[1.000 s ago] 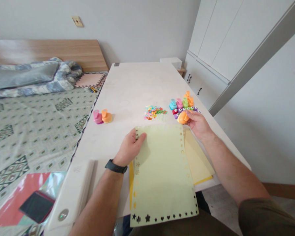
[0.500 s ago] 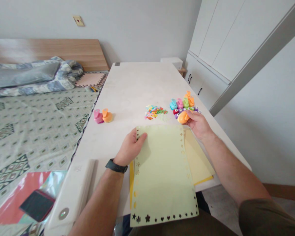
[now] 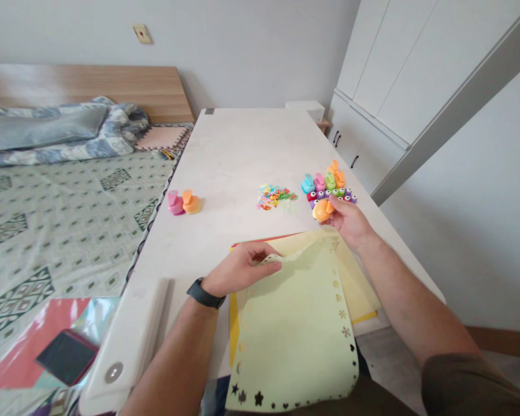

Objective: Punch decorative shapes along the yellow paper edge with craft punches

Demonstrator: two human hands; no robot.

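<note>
Pinched between the thumb and fingers of my left hand (image 3: 247, 267) is the top left corner of a pale green sheet of paper (image 3: 299, 329). Small shapes such as stars, hearts and flowers are cut along its edges, and its upper part bends up. My right hand (image 3: 349, 219) is closed round an orange craft punch (image 3: 323, 210), held just beyond the sheet's top right. Under the green sheet lie yellow sheets (image 3: 359, 283), with a red edge showing at the top. A pile of colourful paper cut-outs (image 3: 277, 196) lies left of the punch.
Several coloured punches (image 3: 319, 182) stand in rows at the table's right side. A pink punch (image 3: 175, 202) and an orange one (image 3: 191, 201) stand at the left. A long white device (image 3: 132, 341) lies along the near left edge of the white table (image 3: 242, 144), beside a bed (image 3: 82, 231).
My left hand has moved right and toward me, folding the green sheet's top left corner inward. The sheet now bends, uncovering more of the yellow sheets. My right hand keeps the orange punch.
</note>
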